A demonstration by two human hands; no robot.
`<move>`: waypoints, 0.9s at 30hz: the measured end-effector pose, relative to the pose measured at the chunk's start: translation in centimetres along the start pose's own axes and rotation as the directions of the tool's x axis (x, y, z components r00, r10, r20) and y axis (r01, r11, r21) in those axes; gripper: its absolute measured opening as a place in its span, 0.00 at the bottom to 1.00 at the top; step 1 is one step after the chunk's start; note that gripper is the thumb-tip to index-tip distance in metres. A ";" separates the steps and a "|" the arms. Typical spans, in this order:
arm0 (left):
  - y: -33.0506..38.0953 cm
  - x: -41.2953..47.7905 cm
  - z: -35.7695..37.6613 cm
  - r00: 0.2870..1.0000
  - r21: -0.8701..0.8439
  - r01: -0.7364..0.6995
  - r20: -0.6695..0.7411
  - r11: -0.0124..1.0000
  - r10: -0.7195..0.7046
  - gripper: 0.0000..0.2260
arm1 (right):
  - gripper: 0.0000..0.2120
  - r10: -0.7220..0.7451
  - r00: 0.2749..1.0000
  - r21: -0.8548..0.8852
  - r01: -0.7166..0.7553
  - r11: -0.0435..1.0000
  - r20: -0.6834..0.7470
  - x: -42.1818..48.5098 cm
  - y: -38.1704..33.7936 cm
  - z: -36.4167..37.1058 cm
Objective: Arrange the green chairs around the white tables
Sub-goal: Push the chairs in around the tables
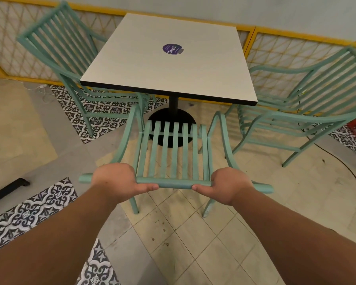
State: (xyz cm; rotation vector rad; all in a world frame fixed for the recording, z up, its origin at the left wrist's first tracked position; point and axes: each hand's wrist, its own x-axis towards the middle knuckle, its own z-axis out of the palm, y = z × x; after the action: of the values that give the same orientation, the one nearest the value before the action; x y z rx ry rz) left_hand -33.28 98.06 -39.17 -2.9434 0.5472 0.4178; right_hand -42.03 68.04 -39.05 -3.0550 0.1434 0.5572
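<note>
At worktop near edge: top rail of green chair is gripped by L hand & R hand, fingers curled round it.

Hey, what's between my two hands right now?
In the head view, only a bare stretch of the green chair's top rail runs between the left hand and right hand; both hold it.

A square white table, dark-edged and carried on a black pedestal, is seen upright at the centre. Three slatted green metal armchairs are set around it, all turned inward: the near chair at 6 o'clock, the left chair at 9 o'clock, the right chair at 3 o'clock.
</note>
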 end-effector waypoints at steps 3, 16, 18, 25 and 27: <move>-0.5 0.9 -0.2 1.000 -0.004 -0.006 -0.010 1.000 0.006 0.49 | 0.53 -0.003 1.000 0.000 0.003 1.000 -0.011 1.1 -0.3 -0.5; -4.0 5.3 -1.0 0.998 -0.013 -0.052 -0.039 0.999 0.052 0.48 | 0.50 -0.011 0.998 -0.004 0.010 1.000 -0.058 5.5 -2.0 -1.9; -4.4 6.1 -1.5 0.998 -0.014 -0.056 -0.036 0.998 0.055 0.48 | 0.50 -0.003 0.998 0.004 0.003 1.000 -0.057 6.0 -2.3 -2.2; -4.4 7.9 -1.8 0.996 0.024 -0.065 -0.062 0.998 0.066 0.49 | 0.52 0.009 0.999 0.010 -0.009 1.000 -0.040 7.2 -1.9 -2.8; -4.3 7.7 -1.8 0.997 0.022 -0.061 -0.047 0.998 0.062 0.49 | 0.52 -0.001 1.000 -0.005 0.001 1.000 -0.031 7.1 -2.0 -2.9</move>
State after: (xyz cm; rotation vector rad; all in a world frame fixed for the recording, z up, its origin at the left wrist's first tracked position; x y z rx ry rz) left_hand -24.32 99.15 -39.37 -2.9305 0.6448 0.3465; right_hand -34.19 69.25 -38.88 -3.0689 0.1412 0.5113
